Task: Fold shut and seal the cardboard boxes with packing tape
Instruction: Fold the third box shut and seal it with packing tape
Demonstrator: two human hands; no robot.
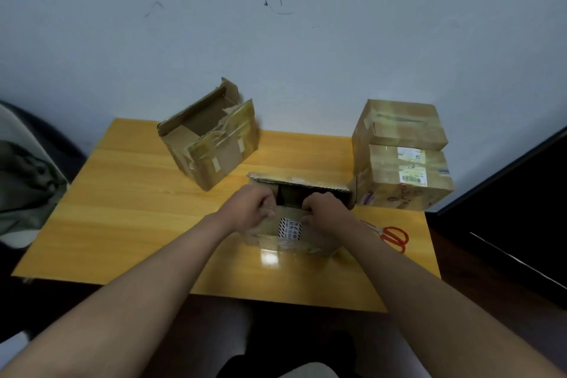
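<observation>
Hands, left (250,209) and right (322,212), are gripping the near flap of the box (294,233) (2 stacked boxes (399,156) already taped); worn cardboard risks tearing if yanked.

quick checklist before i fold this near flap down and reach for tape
1. Both hands on the flap: left hand and right hand grip the near flap of the front box. Ok.
2. Top closed: opening still gapes, far flap not folded. Not ok.
3. Tape roll at hand: none in view. Cannot tell.
4. Scissors near the right forearm. Ok.
5. Open box behind sits apart from the front box. Ok.
</observation>
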